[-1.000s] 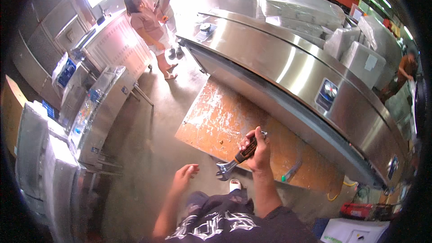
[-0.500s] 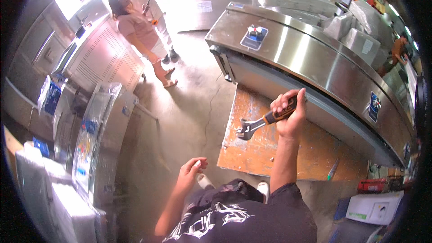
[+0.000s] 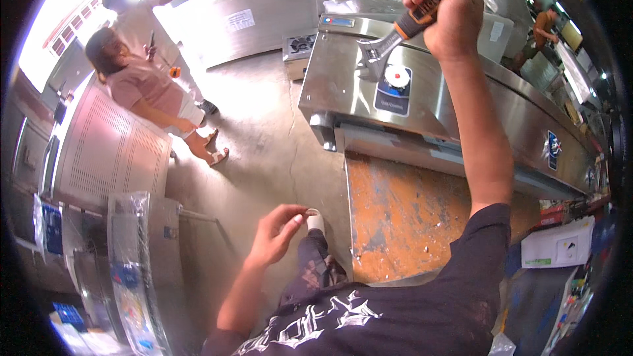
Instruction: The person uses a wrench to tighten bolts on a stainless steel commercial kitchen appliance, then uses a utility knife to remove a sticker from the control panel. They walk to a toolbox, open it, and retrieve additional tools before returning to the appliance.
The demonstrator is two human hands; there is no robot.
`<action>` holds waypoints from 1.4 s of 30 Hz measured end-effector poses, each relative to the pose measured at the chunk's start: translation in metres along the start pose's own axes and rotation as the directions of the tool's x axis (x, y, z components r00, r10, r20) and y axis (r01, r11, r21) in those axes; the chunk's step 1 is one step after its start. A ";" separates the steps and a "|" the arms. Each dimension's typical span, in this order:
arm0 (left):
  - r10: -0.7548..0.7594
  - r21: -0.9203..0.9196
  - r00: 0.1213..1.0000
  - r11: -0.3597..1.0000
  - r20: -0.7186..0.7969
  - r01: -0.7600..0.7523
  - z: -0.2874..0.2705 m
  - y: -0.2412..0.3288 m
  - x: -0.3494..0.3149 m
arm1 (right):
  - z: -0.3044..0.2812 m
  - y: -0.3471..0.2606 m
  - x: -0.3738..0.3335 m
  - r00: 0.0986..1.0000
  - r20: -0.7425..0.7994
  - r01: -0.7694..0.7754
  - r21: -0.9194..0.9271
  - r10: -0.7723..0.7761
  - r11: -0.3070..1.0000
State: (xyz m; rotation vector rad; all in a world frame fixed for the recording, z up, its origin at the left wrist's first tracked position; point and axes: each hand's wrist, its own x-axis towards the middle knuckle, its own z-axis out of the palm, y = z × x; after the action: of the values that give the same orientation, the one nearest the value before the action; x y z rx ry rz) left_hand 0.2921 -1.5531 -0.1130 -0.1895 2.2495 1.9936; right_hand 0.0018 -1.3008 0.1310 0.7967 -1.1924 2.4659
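The right hand (image 3: 457,23) is raised with curled fingers, the left hand (image 3: 275,236) lower, loosely bent.

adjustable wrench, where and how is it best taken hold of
The adjustable wrench is probably best gripped by its thick black-and-orange handle, from the right, fingers wrapped across it, as the right hand holds it. The handle is wider than the bare metal neck, and the metal head points left and down in the picture, clear of the hand.
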 end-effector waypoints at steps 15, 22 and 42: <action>0.691 0.197 0.710 0.683 0.137 -0.703 -0.086 0.131 0.361 | 0.031 0.128 0.117 0.982 -0.160 -0.126 -0.151 0.102 0.980; 0.744 0.073 0.494 0.520 0.450 -0.851 -0.078 0.137 0.466 | 0.038 0.141 0.121 0.880 -0.472 -0.123 -0.324 -0.048 0.938; 0.772 -0.195 0.348 0.512 0.532 -0.837 -0.077 0.136 0.503 | 0.057 0.152 0.117 0.986 0.135 -0.012 -0.513 0.095 0.858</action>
State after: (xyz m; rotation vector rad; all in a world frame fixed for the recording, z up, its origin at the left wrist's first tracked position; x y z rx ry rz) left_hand -0.2283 -1.6174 -0.0614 1.6574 2.1409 1.7851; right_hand -0.1440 -1.4373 0.1338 0.8100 -1.8410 1.9904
